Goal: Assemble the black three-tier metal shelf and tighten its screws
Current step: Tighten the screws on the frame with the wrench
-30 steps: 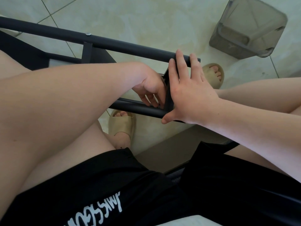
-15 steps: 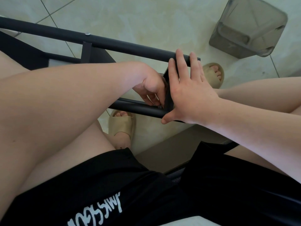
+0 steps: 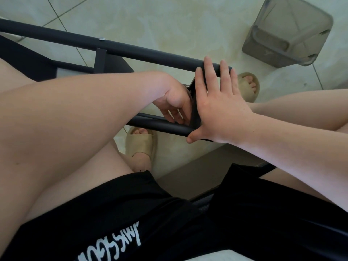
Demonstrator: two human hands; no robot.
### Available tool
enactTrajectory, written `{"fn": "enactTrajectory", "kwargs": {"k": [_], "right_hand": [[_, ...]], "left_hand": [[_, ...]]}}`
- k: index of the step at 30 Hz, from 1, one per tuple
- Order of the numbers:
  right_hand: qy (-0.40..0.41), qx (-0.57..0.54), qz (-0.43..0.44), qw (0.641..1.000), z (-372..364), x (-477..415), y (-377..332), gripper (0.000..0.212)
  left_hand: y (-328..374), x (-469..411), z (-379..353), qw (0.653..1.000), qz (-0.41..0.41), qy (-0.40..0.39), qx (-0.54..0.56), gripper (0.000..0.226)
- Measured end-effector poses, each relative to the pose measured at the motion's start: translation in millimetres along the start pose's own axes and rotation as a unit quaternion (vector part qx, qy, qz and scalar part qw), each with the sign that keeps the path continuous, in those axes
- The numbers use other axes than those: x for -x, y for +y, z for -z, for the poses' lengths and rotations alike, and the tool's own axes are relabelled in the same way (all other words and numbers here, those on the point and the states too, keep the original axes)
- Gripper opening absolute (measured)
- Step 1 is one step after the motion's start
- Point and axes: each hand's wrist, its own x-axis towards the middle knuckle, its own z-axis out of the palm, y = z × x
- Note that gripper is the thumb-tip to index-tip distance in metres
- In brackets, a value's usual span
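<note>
A black metal shelf frame [image 3: 150, 53] lies sideways before a seated person's knees, over a tiled floor [image 3: 169, 19]. The right hand [image 3: 220, 106] presses flat, fingers straight, against the frame's end piece [image 3: 194, 117]. The left hand [image 3: 175, 102] curls inside the frame beside the lower pole [image 3: 160, 126]. Whether it pinches a screw or a tool cannot be told, because both hands hide the joint. If the flat palm slips, the end piece could shift and any screw there could bind or drop.

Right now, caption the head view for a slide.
Flat right hand braces the black shelf frame; left hand curls at its inner joint.
</note>
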Motion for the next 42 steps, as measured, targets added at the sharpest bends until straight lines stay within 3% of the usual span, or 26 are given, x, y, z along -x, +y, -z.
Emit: {"fn": "enactTrajectory", "kwargs": {"k": [17,26,42], "right_hand": [[0.002,-0.008,0.000,1.000,0.1,-0.3,-0.8,0.158],[-0.001,-0.010,0.000,1.000,0.4,-0.3,-0.8,0.159],[0.000,-0.010,0.001,1.000,-1.0,0.3,-1.0,0.159]], "left_hand": [[1.0,2.0,-0.8,0.999,-0.031,0.010,0.023,0.041],[2.3,2.3,0.4,1.000,0.013,0.007,-0.006,0.035],[0.5,-0.2,-5.5,0.999,-0.007,0.003,0.045,0.042]]}}
